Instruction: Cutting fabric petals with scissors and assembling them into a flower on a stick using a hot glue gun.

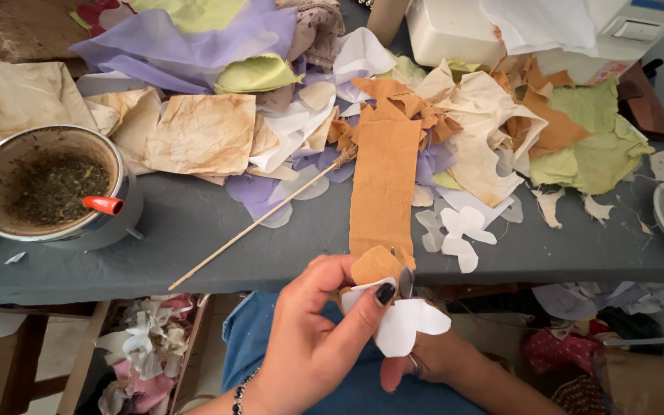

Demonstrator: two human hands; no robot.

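Observation:
My left hand (313,334) pinches the near end of a long orange fabric strip (383,184) together with a white petal-shaped cutout (409,323), thumb on top. The strip runs from the grey table (194,230) over its front edge to my hands. My right hand (432,361) sits lower, mostly hidden under the white cutout, with a ring on one finger. A grey scissor blade (406,281) rises from it right beside the orange fabric, so this hand seems to hold scissors. Both hands are above my lap in blue denim.
A metal pot (48,184) of dark leafy liquid with a red handle stands at the left. A thin wooden stick (263,219) lies diagonally. Tan, lilac, green and white fabric pieces pile up behind. White cut petals (459,230) lie nearby. A white machine (501,31) stands behind.

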